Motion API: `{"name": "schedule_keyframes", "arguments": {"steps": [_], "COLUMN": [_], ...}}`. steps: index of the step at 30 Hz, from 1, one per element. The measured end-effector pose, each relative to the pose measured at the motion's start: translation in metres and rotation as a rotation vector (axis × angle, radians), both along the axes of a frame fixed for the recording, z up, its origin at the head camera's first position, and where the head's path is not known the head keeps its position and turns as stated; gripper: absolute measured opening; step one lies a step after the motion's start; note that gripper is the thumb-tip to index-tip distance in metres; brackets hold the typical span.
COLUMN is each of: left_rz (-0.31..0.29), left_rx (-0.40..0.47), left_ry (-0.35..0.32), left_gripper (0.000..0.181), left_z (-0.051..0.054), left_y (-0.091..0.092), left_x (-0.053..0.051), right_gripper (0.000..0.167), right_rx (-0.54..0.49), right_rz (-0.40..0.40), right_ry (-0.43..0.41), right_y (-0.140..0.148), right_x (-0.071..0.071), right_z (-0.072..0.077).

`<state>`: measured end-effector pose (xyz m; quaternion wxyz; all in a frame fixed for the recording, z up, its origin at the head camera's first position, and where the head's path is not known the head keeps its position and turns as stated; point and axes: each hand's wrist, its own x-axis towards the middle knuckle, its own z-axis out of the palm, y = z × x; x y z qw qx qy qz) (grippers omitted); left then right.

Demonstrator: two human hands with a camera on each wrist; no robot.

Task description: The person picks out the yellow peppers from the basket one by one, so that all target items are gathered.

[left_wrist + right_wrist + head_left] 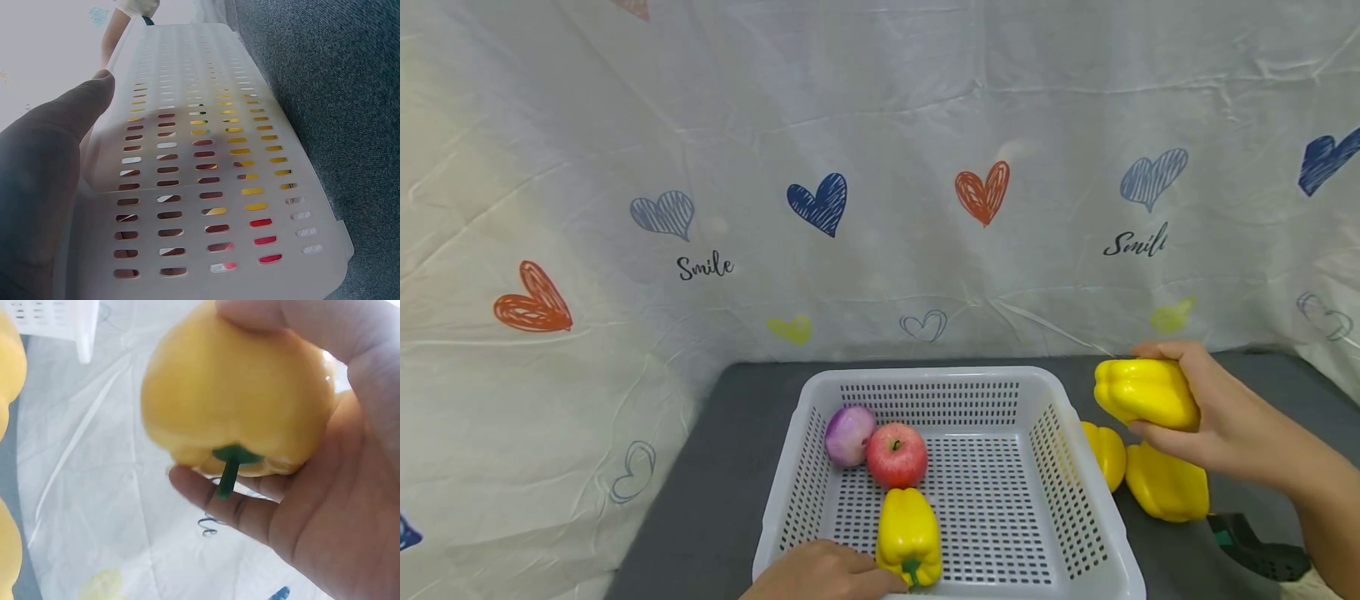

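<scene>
In the head view the right hand (1243,425) grips a yellow bell pepper (1142,392) above the table, right of the white basket (928,375). The right wrist view shows thumb and fingers of that hand (337,481) round the pepper (237,394), green stem visible. The left hand (823,573) is at the basket's near left side, its fingers inside by another yellow pepper (908,533). In the left wrist view its thumb (62,125) lies outside the basket wall (150,194). A red apple (897,455) and a purple onion (850,435) lie in the basket.
Two more yellow peppers (1167,483) (1105,454) lie on the dark table (700,500) against or near the basket's right side. A black object (1262,554) lies nearer, under the right forearm. A light curtain with printed hearts hangs behind the table.
</scene>
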<state>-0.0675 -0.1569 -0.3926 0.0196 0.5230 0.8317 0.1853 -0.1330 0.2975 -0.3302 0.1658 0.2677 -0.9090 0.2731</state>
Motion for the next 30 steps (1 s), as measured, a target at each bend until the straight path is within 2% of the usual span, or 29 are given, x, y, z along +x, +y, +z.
{"name": "schedule_keyframes", "arguments": {"steps": [5,10,17,24,30], "left_rz": [0.005,0.005,-0.001,-0.016,-0.021], "left_rx": [0.003,0.005,0.007,0.006,0.019], "left_ry": [-0.007,-0.001,0.031,0.061,0.053], "left_gripper": [0.028,0.027,0.023,0.025,0.026], "left_z": [0.000,0.000,0.001,0.002,0.001], "left_y": [0.000,0.000,0.000,0.000,0.000], "left_x": [0.001,0.001,0.001,0.000,0.000], "right_gripper": [0.084,0.077,0.070,0.066,0.068], "right_rx": [0.044,0.081,0.080,0.140,0.128], "right_rz": [-0.021,-0.005,0.021,0.010,0.017], "right_ry": [0.019,0.023,-0.104,-0.140,-0.185], "right_y": [0.006,0.011,0.015,0.017,0.021], "right_x": [-0.009,-0.019,-0.028,-0.033,-0.037], "right_z": [-0.005,-0.013,-0.024,-0.031,-0.035]}}
